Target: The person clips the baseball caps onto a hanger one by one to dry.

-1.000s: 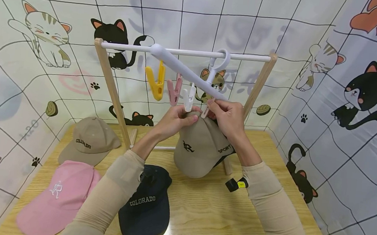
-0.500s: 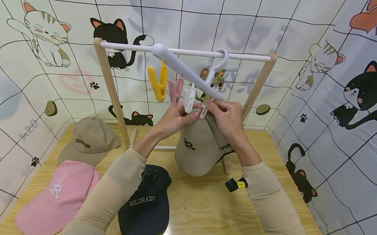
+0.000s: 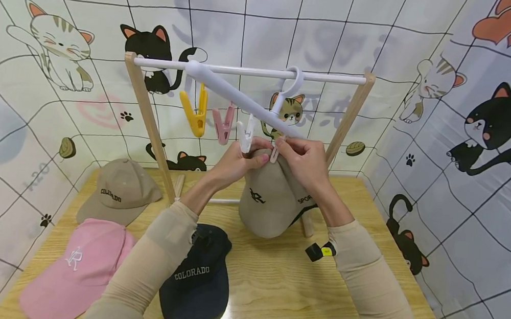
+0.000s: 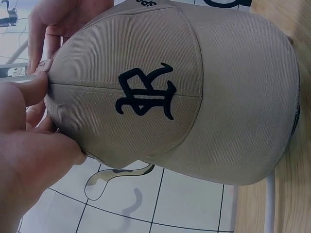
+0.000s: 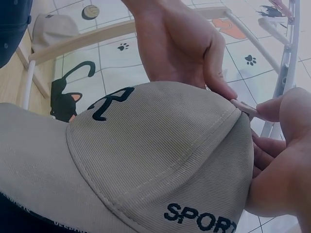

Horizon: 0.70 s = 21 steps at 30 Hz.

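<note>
Above the table [image 3: 280, 290], left hand [image 3: 238, 163] pinches the cap's crown [image 3: 273, 187].

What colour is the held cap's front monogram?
The monogram is black, clearest in the left wrist view.

Pink cap [image 3: 84, 261], navy cap [image 3: 198, 292] on table [image 3: 288, 296]; cat-print backdrop [image 3: 268, 27].

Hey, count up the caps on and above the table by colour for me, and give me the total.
Beige caps: 2
Pink cap: 1
Navy cap: 1
Total: 4
</note>
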Tool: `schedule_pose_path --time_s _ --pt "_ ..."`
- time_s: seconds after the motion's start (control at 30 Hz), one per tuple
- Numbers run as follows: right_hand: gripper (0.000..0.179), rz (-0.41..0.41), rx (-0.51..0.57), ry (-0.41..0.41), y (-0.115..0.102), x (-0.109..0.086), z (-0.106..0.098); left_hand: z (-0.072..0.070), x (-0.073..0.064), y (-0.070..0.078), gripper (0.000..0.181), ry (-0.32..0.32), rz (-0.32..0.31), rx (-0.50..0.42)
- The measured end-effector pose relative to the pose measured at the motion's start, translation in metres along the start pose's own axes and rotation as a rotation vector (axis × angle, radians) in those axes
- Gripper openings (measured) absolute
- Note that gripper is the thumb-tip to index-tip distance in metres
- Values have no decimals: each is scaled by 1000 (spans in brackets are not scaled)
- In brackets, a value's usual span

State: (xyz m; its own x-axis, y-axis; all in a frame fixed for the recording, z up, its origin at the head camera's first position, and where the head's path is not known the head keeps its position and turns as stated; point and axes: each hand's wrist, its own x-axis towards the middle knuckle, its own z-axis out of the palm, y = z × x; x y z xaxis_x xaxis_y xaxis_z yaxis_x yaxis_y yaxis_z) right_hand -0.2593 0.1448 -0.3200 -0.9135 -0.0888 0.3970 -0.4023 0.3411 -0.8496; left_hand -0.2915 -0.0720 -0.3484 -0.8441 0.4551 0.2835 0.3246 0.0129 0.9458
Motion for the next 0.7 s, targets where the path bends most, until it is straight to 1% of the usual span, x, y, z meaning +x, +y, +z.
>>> schedule_pose_path --time_s 0.17,0.27,0.43,0.53,0.7 --pt "38 17 0 -17 0 1 1 -2 0 0 24 -11 6 -15" --pt "39 25 -3 -17 0 1 2 -2 0 0 24 -12 17 2" --pt "44 29 -23 -28 1 1 2 -3 -1 -1 26 7 46 77" --pt "45 30 -37 -38 2 1 1 -4 -2 -1 28 18 80 127" --pt "44 27 -45 -51 3 1 0 -6 -4 0 29 40 134 214"
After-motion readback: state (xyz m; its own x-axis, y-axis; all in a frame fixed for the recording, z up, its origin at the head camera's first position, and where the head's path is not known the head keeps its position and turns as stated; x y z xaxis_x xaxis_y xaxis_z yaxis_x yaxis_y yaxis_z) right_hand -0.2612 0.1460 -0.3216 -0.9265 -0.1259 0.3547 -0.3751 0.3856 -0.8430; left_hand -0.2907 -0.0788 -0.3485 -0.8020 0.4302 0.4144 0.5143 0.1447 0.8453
